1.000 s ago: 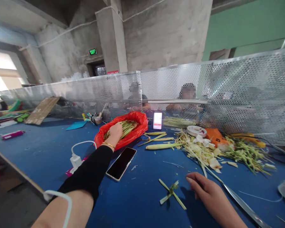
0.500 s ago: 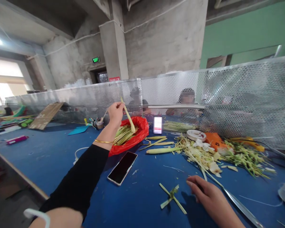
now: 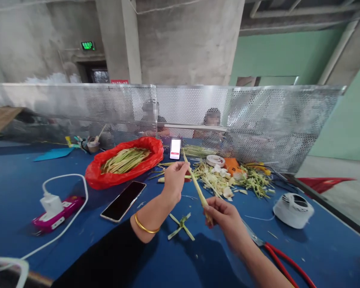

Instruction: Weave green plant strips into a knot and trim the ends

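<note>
leaf strip (image 3: 196, 186) | pale green, thin, straight | slanted, pinched at both ends

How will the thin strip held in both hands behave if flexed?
Probably fairly stiff: the strip runs straight from the right hand past the left hand, its tip unsupported. Likely very light, as a mere pinch holds it. It may crease rather than snap, judging by the crossed strips folded on the table.

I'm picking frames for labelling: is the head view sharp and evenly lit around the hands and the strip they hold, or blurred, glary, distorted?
Head view, centre: the left hand, right hand and pale strip read sharp, with a soft shadow on the blue table beneath. Head view, edges: the perforated screen smears at far left, bows from wide-angle distortion, and shines brightly at right.
</note>
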`<state>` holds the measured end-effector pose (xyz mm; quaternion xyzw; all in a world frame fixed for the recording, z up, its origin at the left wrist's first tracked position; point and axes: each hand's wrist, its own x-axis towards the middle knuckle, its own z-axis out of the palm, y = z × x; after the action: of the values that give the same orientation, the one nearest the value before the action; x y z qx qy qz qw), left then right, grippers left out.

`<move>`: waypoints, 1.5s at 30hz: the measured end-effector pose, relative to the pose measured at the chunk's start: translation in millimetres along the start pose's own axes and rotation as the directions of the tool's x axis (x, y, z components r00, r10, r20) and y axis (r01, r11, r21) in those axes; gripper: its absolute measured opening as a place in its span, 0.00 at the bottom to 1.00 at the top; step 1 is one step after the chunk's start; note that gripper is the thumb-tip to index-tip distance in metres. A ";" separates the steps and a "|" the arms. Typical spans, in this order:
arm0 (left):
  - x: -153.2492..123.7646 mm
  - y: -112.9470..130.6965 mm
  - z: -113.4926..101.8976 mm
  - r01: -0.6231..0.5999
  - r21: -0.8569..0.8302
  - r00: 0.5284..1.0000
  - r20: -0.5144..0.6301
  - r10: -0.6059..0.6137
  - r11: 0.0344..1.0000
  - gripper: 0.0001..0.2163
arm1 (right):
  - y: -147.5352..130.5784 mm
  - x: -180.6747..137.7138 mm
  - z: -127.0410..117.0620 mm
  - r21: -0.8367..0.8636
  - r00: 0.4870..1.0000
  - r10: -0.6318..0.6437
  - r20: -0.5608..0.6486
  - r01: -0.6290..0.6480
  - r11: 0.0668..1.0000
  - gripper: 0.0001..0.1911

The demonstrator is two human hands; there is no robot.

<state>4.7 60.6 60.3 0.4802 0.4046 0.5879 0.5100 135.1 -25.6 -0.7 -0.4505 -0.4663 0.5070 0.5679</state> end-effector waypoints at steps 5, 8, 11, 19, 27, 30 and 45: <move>-21.8 -16.4 -12.9 0.206 0.116 0.913 0.333 -0.234 0.972 0.10 | 3.8 -0.9 -1.6 0.091 0.998 0.055 -0.002 -0.055 0.994 0.16; -31.6 -24.9 -20.3 0.232 0.177 0.871 0.401 -0.285 0.956 0.09 | 3.5 -3.0 -1.3 0.133 0.991 0.113 0.066 -0.121 0.984 0.15; -33.4 -28.6 -23.5 0.205 0.185 0.893 0.366 -0.261 0.961 0.07 | 3.1 -2.9 0.7 0.099 0.986 0.134 0.096 -0.143 0.985 0.16; -32.8 -32.0 -23.2 0.201 0.245 0.937 0.233 -0.259 0.948 0.08 | 4.3 -0.5 1.4 -0.233 0.999 0.037 0.010 -0.034 0.972 0.18; -38.0 -39.0 -21.1 0.196 0.248 0.930 0.259 -0.260 0.949 0.11 | 2.1 -1.4 0.5 -0.195 0.999 0.050 -0.007 -0.051 0.979 0.15; -43.6 -43.3 -17.9 0.173 0.304 0.906 0.324 -0.273 0.937 0.10 | 6.0 0.5 -1.6 -0.269 0.998 -0.029 -0.050 0.014 0.963 0.14; -49.8 -46.7 -9.7 0.222 0.253 0.933 0.225 -0.281 0.942 0.02 | 10.7 0.4 -2.6 -0.377 0.988 -0.136 -0.074 0.099 0.921 0.13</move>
<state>6.0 18.7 5.6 0.5507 0.4569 0.4006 0.5722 135.9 -24.5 -11.6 -0.5456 -0.5515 0.3516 0.5240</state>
